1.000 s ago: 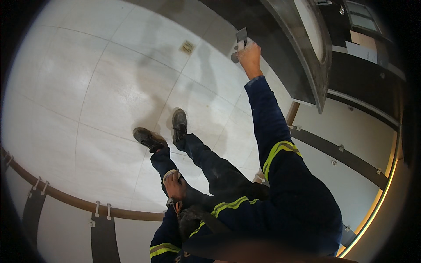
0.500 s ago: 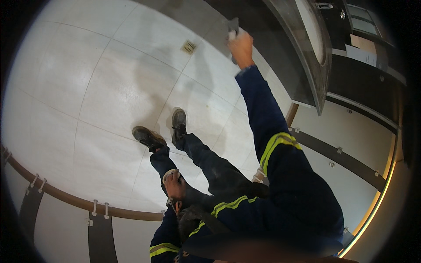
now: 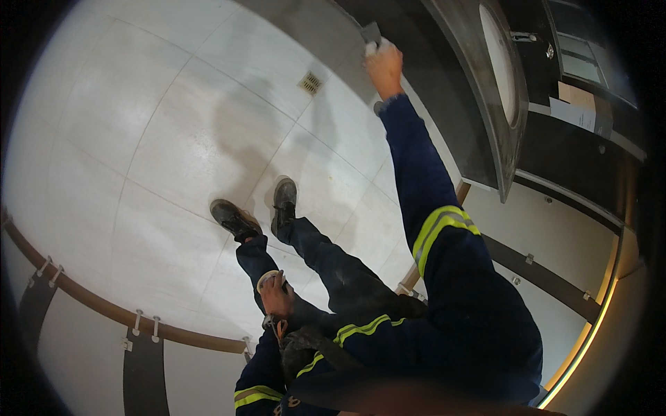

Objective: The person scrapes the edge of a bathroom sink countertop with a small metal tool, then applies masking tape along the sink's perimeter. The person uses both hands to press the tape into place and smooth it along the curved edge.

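My right hand [image 3: 385, 68] reaches far forward, its fingers closed round a putty knife. The putty knife [image 3: 371, 32] has a flat grey blade pointing away from me, beside the dark panel [image 3: 433, 76] below the counter. Whether the blade touches the panel I cannot tell. Down by my left thigh, my left hand [image 3: 279, 299] grips a small round container [image 3: 266, 280] with a pale rim. Its contents are hidden from this angle.
Right of the panel juts a dark stone counter [image 3: 510, 149] with a white basin [image 3: 496, 62]. A square drain [image 3: 310, 83] sits in the pale tiled floor [image 3: 187, 145]. Behind me run white partitions [image 3: 201, 378] with a brown rail. Papers [image 3: 573, 115] lie at the right.
My right hand has slid a little farther forward along the panel with the putty knife. The view has shifted slightly. My left hand keeps its grip by my thigh.
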Action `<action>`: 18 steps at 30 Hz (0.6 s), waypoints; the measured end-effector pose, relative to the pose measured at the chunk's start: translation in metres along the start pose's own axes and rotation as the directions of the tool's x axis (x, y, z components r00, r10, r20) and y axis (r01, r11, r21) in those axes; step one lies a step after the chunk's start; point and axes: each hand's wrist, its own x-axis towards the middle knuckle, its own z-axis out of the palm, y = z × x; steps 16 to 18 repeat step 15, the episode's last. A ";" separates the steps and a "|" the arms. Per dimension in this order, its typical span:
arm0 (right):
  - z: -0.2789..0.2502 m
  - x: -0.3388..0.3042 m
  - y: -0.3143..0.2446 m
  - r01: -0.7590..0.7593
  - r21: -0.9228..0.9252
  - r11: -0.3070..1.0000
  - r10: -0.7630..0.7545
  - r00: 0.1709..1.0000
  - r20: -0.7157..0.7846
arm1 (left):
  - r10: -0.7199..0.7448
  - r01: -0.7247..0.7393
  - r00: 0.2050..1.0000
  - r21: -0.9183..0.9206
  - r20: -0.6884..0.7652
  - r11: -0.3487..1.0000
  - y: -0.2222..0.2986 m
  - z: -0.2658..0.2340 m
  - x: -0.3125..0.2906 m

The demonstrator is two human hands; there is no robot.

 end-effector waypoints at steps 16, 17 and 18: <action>-0.032 -0.015 -0.022 -0.167 0.189 0.968 0.143 0.981 0.133 | -0.014 0.013 1.000 -0.034 -0.022 0.999 0.002 0.016 -0.008; -0.032 -0.015 -0.022 -0.167 0.189 0.968 0.143 0.981 0.133 | -0.014 0.013 1.000 -0.034 -0.022 0.999 0.002 0.016 -0.008; -0.032 -0.015 -0.022 -0.167 0.189 0.968 0.143 0.981 0.133 | -0.014 0.013 1.000 -0.034 -0.022 0.999 0.002 0.016 -0.008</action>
